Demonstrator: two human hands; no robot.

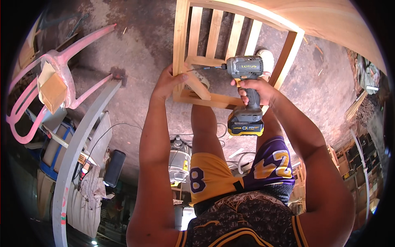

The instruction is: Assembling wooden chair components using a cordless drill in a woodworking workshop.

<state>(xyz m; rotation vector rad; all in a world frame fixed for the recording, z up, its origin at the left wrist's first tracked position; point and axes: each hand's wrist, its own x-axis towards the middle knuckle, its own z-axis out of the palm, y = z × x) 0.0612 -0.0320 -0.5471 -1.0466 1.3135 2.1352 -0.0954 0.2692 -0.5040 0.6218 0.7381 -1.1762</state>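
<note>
My right hand (260, 89) is wrapped round the handle of a grey cordless drill (245, 66), a finger at its yellow trigger. A black and yellow battery sits at its base. Leftward from the chuck, the thin bit points at the inner left corner of a wooden frame (180, 39). My left hand (169, 82) grips the frame's left post, its thumb reaching over a short slanted wooden brace (198, 86) in that corner. Whether the bit's tip touches the wood, I cannot tell. Several pale slats (213, 35) run across the frame's far part.
At the left, a worn pink plastic chair (61, 68) holds a cardboard box (51, 88). A long grey metal bar (78, 152) runs beside it. A vacuum-like machine (179, 158) and cables lie behind my legs. A large wooden panel (329, 20) rises at the far right.
</note>
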